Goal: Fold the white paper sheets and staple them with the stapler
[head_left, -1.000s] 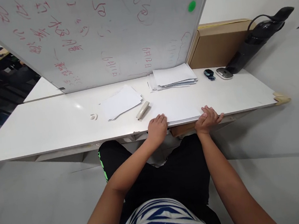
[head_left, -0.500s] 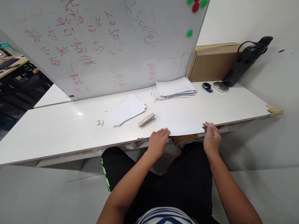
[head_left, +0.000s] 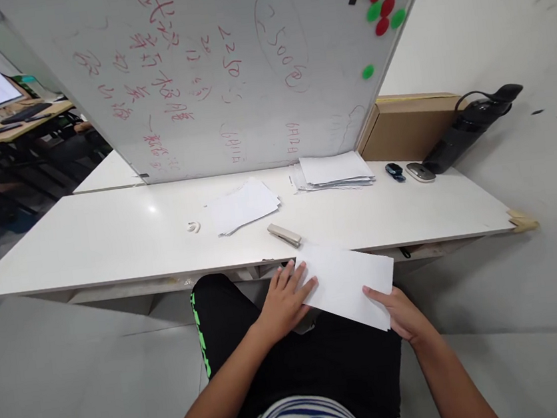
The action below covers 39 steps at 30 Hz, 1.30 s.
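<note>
White sheets of paper (head_left: 344, 280) stick out over the near edge of the desk, tilted down toward my lap. My right hand (head_left: 400, 309) is closed on their right end, thumb on top and fingers underneath. At the left end, my left hand (head_left: 286, 299) has its fingers spread, with the fingertips resting on the paper. A beige stapler (head_left: 284, 234) lies just beyond the sheets' upper left corner. Farther back on the desk is a loose, slightly fanned stack of paper (head_left: 245, 206).
A thicker paper pile (head_left: 337, 170) lies by the whiteboard (head_left: 243, 72). At the right are a watch (head_left: 395, 171), a mouse (head_left: 420, 172), a black bottle (head_left: 470, 127) and a cardboard box (head_left: 410, 127). A small white curved object (head_left: 193, 227) is at the left.
The sheets have come off the desk toward me and now tilt over the edge. My left hand's fingers have spread. The stapler has turned, its right end now nearer me.
</note>
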Each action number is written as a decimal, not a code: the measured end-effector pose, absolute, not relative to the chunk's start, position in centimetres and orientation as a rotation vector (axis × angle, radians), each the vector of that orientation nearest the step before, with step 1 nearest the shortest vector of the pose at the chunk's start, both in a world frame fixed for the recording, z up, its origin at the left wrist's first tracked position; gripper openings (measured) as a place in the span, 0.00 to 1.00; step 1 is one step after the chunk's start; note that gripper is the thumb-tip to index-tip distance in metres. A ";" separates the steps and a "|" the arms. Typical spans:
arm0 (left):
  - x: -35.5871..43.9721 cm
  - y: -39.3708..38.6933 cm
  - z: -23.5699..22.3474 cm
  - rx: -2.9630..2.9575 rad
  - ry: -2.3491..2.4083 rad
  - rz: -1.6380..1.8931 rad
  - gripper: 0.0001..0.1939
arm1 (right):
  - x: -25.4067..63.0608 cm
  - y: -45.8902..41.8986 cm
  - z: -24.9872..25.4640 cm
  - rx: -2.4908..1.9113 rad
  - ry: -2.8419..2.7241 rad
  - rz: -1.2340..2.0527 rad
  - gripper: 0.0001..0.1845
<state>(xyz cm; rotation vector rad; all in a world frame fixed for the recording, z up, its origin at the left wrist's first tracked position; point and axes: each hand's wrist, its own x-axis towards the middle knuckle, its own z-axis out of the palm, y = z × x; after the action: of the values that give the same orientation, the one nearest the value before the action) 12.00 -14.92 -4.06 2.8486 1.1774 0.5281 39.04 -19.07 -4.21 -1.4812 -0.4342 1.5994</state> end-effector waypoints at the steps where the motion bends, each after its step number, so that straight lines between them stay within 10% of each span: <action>1: 11.7 -13.9 -3.3 2.836 1.175 0.533 0.36 | 38.9 -18.9 -4.2 -1.501 -0.427 1.557 0.21; 3: 11.3 -11.1 -1.9 2.796 1.225 0.600 0.45 | 38.8 -18.1 -4.5 -1.510 -0.415 1.466 0.20; 15: 14.2 3.8 -2.7 2.620 1.585 0.463 0.15 | 41.1 -13.3 -1.1 -1.798 -0.840 0.195 0.23; 23: 14.3 4.0 -3.0 2.685 1.538 0.484 0.29 | 39.7 -9.2 -3.7 -1.691 -0.712 0.234 0.26; 39: 14.8 3.6 -2.4 2.501 1.837 0.479 0.21 | 39.8 2.2 -6.1 -1.282 -0.450 0.409 0.22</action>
<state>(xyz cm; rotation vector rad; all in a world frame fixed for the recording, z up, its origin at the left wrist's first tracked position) 14.84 3.59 -2.39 2.5015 1.8374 0.4792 39.76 2.23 -6.06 -1.2819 -0.4499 0.4093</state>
